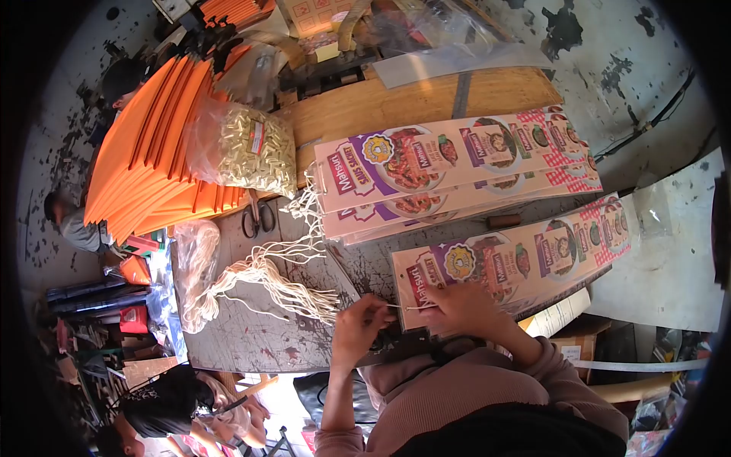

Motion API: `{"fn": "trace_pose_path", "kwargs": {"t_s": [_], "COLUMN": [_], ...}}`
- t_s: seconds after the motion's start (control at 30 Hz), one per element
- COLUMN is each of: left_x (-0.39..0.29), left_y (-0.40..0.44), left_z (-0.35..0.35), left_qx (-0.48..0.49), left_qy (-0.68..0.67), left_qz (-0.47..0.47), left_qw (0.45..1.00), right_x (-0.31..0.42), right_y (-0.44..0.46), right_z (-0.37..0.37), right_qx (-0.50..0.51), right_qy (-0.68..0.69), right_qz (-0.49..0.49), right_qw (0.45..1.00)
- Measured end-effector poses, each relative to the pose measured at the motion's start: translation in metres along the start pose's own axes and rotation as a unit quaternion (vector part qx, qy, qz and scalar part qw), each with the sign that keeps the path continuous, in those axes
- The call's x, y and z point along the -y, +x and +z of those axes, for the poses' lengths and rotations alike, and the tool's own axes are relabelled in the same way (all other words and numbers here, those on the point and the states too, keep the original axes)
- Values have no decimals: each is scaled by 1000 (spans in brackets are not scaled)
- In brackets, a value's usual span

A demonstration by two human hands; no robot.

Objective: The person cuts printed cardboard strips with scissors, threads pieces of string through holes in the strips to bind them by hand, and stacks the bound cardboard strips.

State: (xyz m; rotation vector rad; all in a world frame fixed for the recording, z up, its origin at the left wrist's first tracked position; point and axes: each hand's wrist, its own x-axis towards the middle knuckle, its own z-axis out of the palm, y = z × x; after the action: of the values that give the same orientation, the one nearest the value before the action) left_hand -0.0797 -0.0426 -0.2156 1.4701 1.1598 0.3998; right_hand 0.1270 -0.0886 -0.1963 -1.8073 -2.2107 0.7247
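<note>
A short length of white string [409, 307] runs between my two hands at the near left corner of a printed cardboard hanger stack [525, 255]. My left hand [358, 329], its fingers pinched together, holds the string's left end just off the card's edge. Over the corner of the top card lies my right hand [461, 308], fingers closed on the string's other end. Whether the string passes through a hole in the card is hidden. A loose bundle of white strings [285, 286] spreads over the worn table [251, 343] to the left.
Behind is a second stack of printed cards [449, 171] with strings at its left end. Scissors [257, 219] lie near a clear bag of small brass-coloured pieces [257, 145]. Orange folded sheets [164, 145] are piled far left. Another person [164, 404] is at lower left.
</note>
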Motion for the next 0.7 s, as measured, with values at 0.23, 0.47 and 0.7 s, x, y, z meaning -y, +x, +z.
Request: {"fn": "trace_pose_path", "kwargs": {"t_s": [0.23,0.47,0.7], "left_x": [13,5,9], "left_y": [-13,-8,22], "left_z": [-35,-52,-22], "left_qx": [-242,-407,-129], "left_qy": [60,-363,-473], "left_qz": [33,117,38], "left_qw": [968,830,871], "right_x": [-34,-51,-86], "right_y": [-14,-11,-22], "right_z": [-14,-39,-46], "right_qx": [72,164,-13], "right_qy": [52,184,535], "right_qz": [-5,-42,-125], "right_qw": [996,968,835]}}
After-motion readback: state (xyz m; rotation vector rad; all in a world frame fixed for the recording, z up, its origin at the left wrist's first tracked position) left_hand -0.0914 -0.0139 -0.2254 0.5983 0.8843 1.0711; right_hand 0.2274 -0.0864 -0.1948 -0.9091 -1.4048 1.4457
